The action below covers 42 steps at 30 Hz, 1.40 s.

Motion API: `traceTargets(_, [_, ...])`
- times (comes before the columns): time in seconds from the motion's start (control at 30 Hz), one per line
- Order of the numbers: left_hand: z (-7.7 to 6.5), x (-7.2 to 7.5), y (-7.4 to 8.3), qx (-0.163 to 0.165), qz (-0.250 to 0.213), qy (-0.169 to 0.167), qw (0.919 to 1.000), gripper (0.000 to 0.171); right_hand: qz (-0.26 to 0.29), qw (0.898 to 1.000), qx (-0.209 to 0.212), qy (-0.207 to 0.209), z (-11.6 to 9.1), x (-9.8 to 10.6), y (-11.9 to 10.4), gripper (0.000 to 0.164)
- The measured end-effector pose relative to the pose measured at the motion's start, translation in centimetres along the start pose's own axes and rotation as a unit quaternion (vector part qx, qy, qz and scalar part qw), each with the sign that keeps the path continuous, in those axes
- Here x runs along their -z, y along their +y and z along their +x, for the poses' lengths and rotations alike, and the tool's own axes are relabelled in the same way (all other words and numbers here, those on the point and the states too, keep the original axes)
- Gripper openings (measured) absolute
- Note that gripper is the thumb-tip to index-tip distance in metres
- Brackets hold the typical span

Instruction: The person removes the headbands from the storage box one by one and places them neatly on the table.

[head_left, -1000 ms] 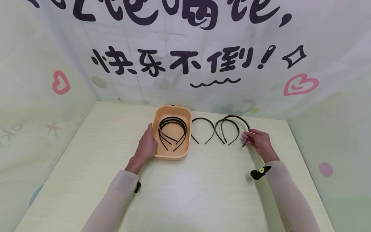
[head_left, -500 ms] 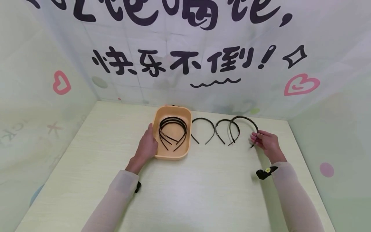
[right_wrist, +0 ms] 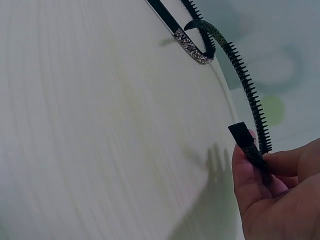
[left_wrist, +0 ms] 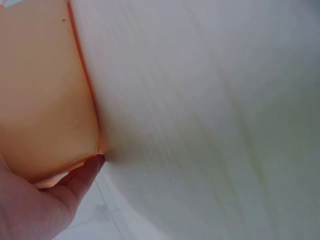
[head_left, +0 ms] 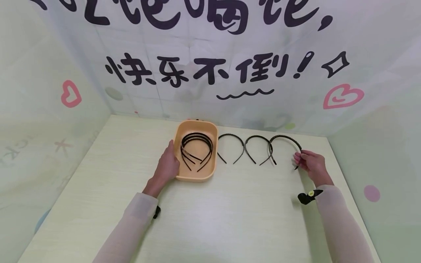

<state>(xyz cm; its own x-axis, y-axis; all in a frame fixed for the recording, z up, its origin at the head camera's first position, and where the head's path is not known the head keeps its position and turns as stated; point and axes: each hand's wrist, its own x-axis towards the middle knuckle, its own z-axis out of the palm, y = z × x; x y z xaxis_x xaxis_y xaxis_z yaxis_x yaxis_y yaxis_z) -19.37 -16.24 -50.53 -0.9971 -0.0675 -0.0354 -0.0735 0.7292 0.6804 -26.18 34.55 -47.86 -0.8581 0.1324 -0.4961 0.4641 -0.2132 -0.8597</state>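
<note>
My left hand [head_left: 167, 162] grips the left side of a peach plastic box [head_left: 195, 179]; in the left wrist view its fingers [left_wrist: 87, 172] reach round the box's lower edge. Several black headbands [head_left: 197, 135] lie nested in the box. My right hand [head_left: 312, 162] pinches one end of a black toothed headband [head_left: 286, 136] between thumb and fingers. The right wrist view shows its comb teeth and a flat end poking out past the fingertips. The held headband's far end slightly overlaps a second headband [head_left: 258, 136] with a glittery section.
Another black headband [head_left: 230, 134] lies between the box and the second headband, in a row along the back of the pale table [head_left: 230, 219]. A printed cloth wall [head_left: 204, 102] rises behind, with side walls left and right.
My right hand has moved right with the headband, bringing it out from over the second headband to the row's right end. The left hand and box have stayed in place.
</note>
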Motion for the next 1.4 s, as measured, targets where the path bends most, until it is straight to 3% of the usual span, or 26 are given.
traceTargets(0.43, [0.0,0.0,0.1,-0.005,-0.002,0.001,1.0000,0.066,0.018,1.000,0.008,0.015,0.4,2.0,-0.3,0.048])
traceTargets(0.67, [0.0,0.1,0.2,-0.001,0.001,-0.002,1.0000,0.066,0.037,0.999,0.009,0.012,0.5,2.3,-0.3,0.019])
traceTargets(1.07, [-0.1,0.0,0.1,0.001,0.005,-0.004,1.0000,0.066,0.000,1.000,-0.005,0.020,0.8,2.5,0.5,0.034])
traceTargets(1.4, [-0.2,0.0,0.0,-0.002,0.005,0.000,1.0000,0.066,0.016,0.999,0.004,0.027,0.9,2.4,0.5,0.015])
